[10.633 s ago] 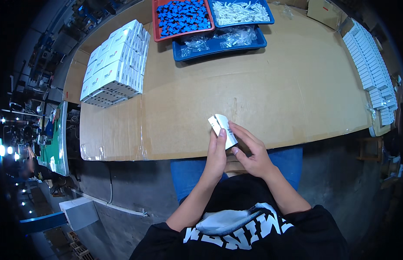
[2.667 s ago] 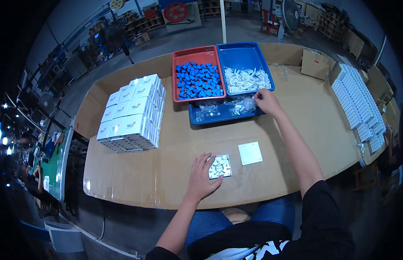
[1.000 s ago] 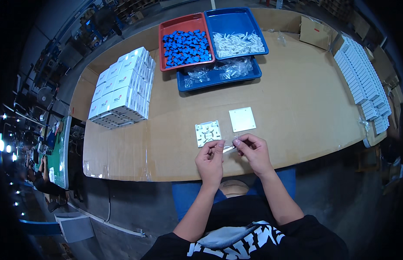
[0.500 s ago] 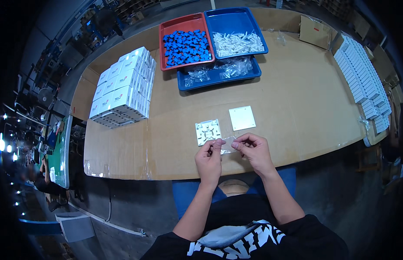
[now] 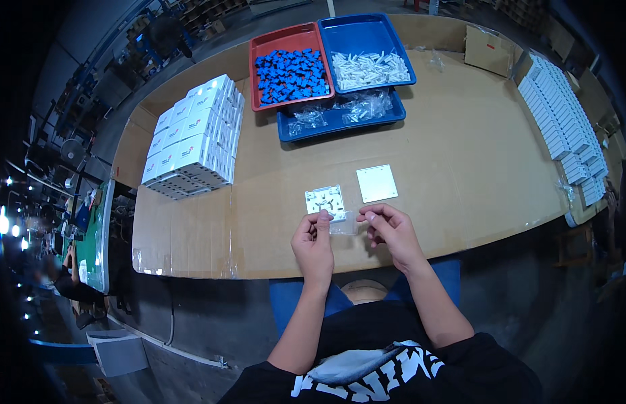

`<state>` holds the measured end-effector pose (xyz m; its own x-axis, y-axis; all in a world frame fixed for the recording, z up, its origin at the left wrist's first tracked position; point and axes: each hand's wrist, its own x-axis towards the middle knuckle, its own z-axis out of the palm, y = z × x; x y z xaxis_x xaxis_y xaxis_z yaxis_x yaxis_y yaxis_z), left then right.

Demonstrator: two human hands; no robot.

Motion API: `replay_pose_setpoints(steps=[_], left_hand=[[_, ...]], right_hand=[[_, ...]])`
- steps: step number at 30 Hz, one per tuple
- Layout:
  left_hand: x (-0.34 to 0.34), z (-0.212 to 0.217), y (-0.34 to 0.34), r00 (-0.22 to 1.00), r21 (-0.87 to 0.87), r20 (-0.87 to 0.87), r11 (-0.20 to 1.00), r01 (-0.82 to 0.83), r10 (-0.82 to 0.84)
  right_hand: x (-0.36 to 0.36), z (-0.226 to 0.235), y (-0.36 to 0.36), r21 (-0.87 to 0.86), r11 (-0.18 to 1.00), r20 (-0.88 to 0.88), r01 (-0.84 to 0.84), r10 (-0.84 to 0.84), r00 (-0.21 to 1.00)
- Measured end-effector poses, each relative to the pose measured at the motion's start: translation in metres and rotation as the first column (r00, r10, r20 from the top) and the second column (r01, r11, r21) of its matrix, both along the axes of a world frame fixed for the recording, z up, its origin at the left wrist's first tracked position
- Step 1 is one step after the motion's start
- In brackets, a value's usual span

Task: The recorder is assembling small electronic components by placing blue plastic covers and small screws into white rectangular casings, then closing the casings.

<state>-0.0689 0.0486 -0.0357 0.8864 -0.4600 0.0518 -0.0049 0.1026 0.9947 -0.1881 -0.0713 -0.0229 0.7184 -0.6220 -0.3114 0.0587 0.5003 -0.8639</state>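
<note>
My left hand (image 5: 314,246) is closed, its thumb and forefinger pinching a small clear plastic bag (image 5: 344,224). The bag reaches across to my right hand (image 5: 392,232), whose thumb and forefinger are drawn together at its right edge. That fingertip contact is too small to see well. Just beyond my left hand lies an open square white plastic base (image 5: 324,199) with moulded clips, its near edge partly covered by the hand and bag. A flat square white cover (image 5: 377,183) with small corner holes rests beside it on the right.
White boxes (image 5: 192,135) are stacked at left. Behind the work, a red tray (image 5: 253,84) holds blue parts, and a blue tray (image 5: 407,57) holds white tubes. A lower blue tray (image 5: 340,130) contains clear bags. White pieces (image 5: 562,121) stand in rows at right on the cardboard-covered table (image 5: 475,161).
My left hand has moved slightly left and down. The bag now hangs flatter and more visible between my hands, and my right fingers have shifted a little at its edge.
</note>
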Motion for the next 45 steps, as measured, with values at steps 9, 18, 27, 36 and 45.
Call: replay_pose_setpoints(steps=[9, 18, 27, 36, 45], left_hand=[[-0.003, 0.006, -0.001, 0.998, 0.032, 0.001, 0.997, -0.065, 0.065], [-0.007, 0.005, 0.005, 0.773, 0.188, 0.581, 0.966, 0.176, -0.254], [-0.008, 0.001, 0.007, 0.840, 0.243, 0.480, 0.958, 0.152, -0.255], [-0.019, -0.005, 0.003, 0.954, 0.154, 0.267, 0.984, 0.095, -0.134], [-0.045, -0.022, -0.003, 0.967, 0.054, 0.236, 0.995, 0.089, -0.099]], right_hand=[[-0.002, -0.017, 0.002, -0.149, 0.983, 0.018, -0.110, 0.114, 0.993], [-0.002, -0.011, 0.004, 0.003, 1.000, 0.027, 0.011, -0.011, 1.000], [-0.001, -0.010, 0.010, 0.049, 0.999, 0.038, -0.016, 0.014, 0.999], [0.004, -0.020, 0.014, -0.193, 0.977, -0.017, 0.088, -0.093, 0.996], [0.007, -0.007, 0.026, -0.797, 0.556, 0.082, 0.235, -0.286, 0.955]])
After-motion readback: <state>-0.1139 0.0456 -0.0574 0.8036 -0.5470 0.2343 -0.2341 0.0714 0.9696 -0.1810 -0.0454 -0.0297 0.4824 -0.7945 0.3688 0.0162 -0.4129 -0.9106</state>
